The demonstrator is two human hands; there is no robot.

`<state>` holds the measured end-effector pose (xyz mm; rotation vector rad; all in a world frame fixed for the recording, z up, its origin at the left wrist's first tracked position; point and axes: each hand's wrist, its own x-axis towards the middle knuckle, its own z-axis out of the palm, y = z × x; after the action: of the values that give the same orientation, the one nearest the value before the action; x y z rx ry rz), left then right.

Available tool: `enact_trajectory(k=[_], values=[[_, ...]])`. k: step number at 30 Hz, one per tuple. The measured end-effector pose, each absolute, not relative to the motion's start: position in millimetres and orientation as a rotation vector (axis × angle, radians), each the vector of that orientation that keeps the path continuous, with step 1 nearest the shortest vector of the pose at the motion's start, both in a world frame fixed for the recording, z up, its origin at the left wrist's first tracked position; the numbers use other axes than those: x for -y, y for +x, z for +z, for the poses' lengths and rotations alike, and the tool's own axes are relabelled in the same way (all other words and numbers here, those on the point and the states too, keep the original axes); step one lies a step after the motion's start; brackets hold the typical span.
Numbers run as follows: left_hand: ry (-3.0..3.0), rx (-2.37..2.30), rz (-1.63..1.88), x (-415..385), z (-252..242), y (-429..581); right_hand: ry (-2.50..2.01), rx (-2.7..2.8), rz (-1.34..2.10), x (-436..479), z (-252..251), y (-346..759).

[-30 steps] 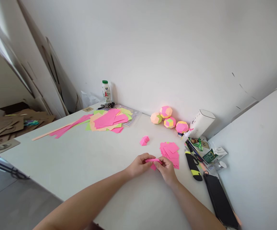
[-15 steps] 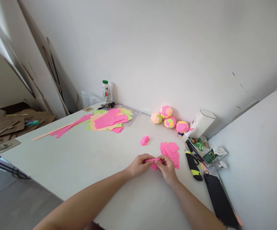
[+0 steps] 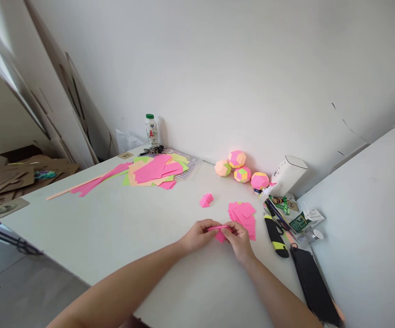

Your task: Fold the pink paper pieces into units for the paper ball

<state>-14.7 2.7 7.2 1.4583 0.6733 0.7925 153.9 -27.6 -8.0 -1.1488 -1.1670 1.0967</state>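
Note:
Between both hands is a pink piece of paper (image 3: 220,235), partly folded, its lower part pointing down toward the table. My left hand (image 3: 199,235) pinches its left end between thumb and fingers. At the other end my right hand (image 3: 238,239) grips it the same way, thumb in front. The fingers cover much of the paper, so its full shape is hidden. Just beyond the hands lies a small folded pink paper piece (image 3: 206,200). A loose pile of pink paper pieces (image 3: 243,216) lies behind my right hand.
Several multicoloured paper balls (image 3: 242,174) stand by the wall. Coloured paper sheets (image 3: 152,169), long paper strips (image 3: 103,178) and a white bottle (image 3: 151,131) are on the left. A black-and-yellow cutter (image 3: 276,236), a black case (image 3: 315,284) and a white box (image 3: 289,176) line the right.
The upper edge of the pink paper looks slightly flatter between the fingertips. Both hands stay in nearly the same place, and nothing else has visibly moved.

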Motion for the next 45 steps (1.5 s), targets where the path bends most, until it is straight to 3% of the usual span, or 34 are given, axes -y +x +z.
enact_trajectory(k=[45], values=[[1.257, -0.767, 0.709, -9.2, 9.8, -15.9, -1.235, 1.384, 0.942, 35.4, 1.0, 149.3]])
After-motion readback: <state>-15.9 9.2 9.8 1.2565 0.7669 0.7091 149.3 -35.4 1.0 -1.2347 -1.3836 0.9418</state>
